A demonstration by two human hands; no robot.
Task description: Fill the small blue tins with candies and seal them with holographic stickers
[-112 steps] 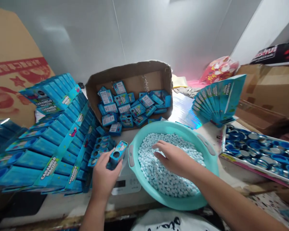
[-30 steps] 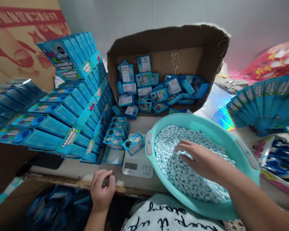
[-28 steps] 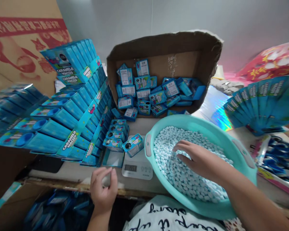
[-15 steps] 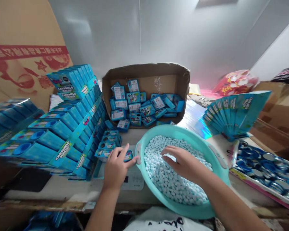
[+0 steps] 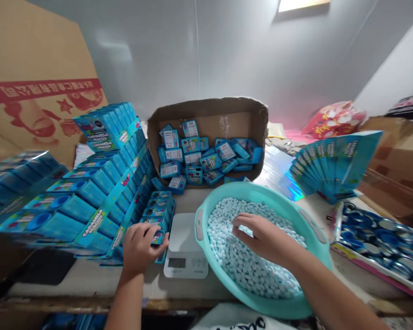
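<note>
My left hand (image 5: 141, 247) is closed around a small blue candy box (image 5: 158, 237), partly hidden by its fingers, at the near end of a row of similar blue boxes (image 5: 158, 208). Just to the right of that hand lies a white digital scale (image 5: 186, 266) with a bare top plate. My right hand (image 5: 259, 234) hovers over pale blue candies (image 5: 251, 270) heaped in a turquoise oval basin (image 5: 208, 201). Its fingers curve downward, the thumb is apart from them, and nothing shows in between.
An open carton (image 5: 239, 107) of loose blue boxes stands behind the basin. Stacked display packs (image 5: 99, 197) rise at left. On the right are fanned blue cards (image 5: 333, 160) and a tray of round blue-and-silver pieces (image 5: 382, 238). The table's front edge (image 5: 179, 305) runs below.
My left hand has moved left off the scale to the row of boxes, carrying the small blue candy box. My right hand stays over the candies, its fingers slightly more curled.
</note>
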